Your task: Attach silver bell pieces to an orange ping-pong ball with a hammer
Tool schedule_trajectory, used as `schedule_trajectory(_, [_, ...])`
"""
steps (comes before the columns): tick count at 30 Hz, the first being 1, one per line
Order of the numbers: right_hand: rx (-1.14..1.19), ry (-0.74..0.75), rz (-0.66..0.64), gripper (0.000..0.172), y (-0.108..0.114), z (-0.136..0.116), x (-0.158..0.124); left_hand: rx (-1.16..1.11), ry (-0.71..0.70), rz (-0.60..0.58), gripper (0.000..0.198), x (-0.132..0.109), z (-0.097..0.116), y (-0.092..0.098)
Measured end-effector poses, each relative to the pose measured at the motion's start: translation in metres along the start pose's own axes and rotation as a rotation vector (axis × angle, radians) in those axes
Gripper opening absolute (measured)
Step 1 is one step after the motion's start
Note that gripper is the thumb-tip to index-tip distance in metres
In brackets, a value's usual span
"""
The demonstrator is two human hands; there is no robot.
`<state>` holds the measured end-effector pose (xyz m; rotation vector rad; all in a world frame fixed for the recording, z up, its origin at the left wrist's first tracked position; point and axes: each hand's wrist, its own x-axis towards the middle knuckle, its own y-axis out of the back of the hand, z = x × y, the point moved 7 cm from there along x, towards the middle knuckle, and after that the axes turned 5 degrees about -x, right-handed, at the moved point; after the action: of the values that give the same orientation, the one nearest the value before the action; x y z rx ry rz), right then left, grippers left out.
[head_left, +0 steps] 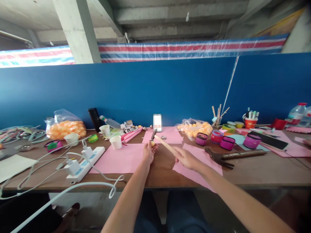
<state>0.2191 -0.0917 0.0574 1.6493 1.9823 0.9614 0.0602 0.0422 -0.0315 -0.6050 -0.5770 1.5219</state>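
Note:
Near the middle of the table my left hand (pixel 150 153) is closed round a small yellowish round object (pixel 152 142), which shows at its fingertips. My right hand (pixel 186 158) grips the light wooden handle of a hammer (pixel 166 145). The handle slants up and left, and its dark head (pixel 154 134) is just above the small object; whether the two touch is hard to tell. Behind the hands a pink sheet (pixel 173 136) bears a few small shiny pieces (pixel 163 138).
A power strip (pixel 86 164) with looping white cables and a paper cup (pixel 116 142) stand left. A second, claw hammer (pixel 220 158) lies right, near purple containers (pixel 227 142). Bags of orange balls (pixel 65 129) sit on both sides. A blue partition (pixel 155 87) rises behind.

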Motion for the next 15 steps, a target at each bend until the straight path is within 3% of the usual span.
schedule_trajectory(15, [0.056,-0.056,-0.026,0.036,-0.0094,0.0085,0.0034,-0.004,0.051,0.052,0.038,0.0012,-0.0039,0.0038])
